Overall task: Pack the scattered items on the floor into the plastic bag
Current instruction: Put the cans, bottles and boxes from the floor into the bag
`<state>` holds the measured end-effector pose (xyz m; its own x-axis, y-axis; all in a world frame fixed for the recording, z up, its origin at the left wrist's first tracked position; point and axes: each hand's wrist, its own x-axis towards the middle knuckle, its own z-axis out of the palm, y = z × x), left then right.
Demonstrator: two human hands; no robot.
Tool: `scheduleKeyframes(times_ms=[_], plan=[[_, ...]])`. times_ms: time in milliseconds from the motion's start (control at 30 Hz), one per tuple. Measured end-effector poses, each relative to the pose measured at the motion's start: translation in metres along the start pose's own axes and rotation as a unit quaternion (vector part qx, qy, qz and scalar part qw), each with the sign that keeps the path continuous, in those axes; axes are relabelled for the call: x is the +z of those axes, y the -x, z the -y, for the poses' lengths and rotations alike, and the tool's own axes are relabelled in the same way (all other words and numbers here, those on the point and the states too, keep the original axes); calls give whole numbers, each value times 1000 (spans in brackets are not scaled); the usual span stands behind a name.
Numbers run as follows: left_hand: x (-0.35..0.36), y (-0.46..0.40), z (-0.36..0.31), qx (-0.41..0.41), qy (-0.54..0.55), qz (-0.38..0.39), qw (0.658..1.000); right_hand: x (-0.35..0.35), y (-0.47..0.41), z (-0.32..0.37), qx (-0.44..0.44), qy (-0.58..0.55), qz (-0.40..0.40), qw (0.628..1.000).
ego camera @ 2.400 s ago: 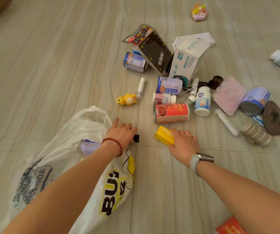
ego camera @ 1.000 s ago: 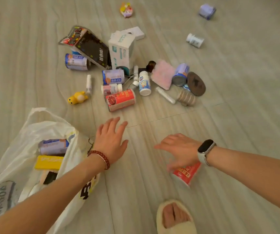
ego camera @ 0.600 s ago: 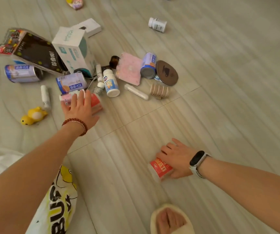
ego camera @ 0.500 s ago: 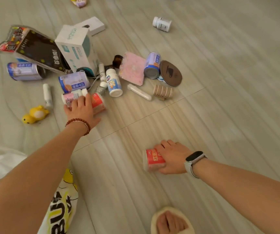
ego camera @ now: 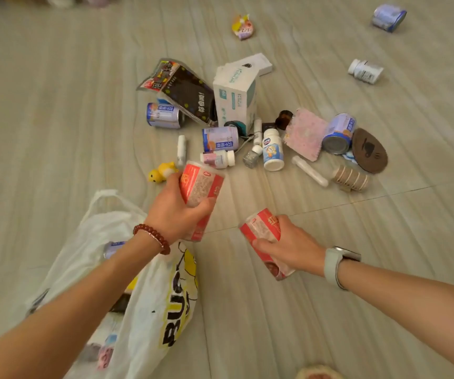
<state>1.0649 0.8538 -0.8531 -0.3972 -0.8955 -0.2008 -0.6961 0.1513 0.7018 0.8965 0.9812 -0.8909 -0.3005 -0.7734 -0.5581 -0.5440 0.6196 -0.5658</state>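
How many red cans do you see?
2. One red can is gripped in the left hand, the other red can in the right hand. The plastic bag may hide more.

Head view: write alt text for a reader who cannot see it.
Each hand grips a red can, left hand and right hand, above a white plastic bag lying open on the floor, with more scattered items beyond.

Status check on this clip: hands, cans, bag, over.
Left hand grips one red can; right hand grips the other red can. Plastic bag lies at left, partly filled. Nothing blocking; many items left on the floor.
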Motion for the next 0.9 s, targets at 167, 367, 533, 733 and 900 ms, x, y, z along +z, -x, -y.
scheduleKeyframes(times_ms=[167, 367, 533, 733, 900], plan=[[-62, 68, 49, -100, 99, -122, 983, 14, -2, 78, -73, -147, 50, 985], [-74, 134, 121, -270, 88, -180, 942, 71, 13, 161, -151, -254, 136, 946], [-77, 158, 153, -304, 84, -239, 918, 137, 20, 199, -269, -139, 143, 942], [-82, 142, 181, -341, 53, -182, 921, 173, 8, 187, -328, 275, 76, 900], [-60, 145, 197, -281, -54, -30, 958, 170, 5, 151, -362, 378, 59, 850]])
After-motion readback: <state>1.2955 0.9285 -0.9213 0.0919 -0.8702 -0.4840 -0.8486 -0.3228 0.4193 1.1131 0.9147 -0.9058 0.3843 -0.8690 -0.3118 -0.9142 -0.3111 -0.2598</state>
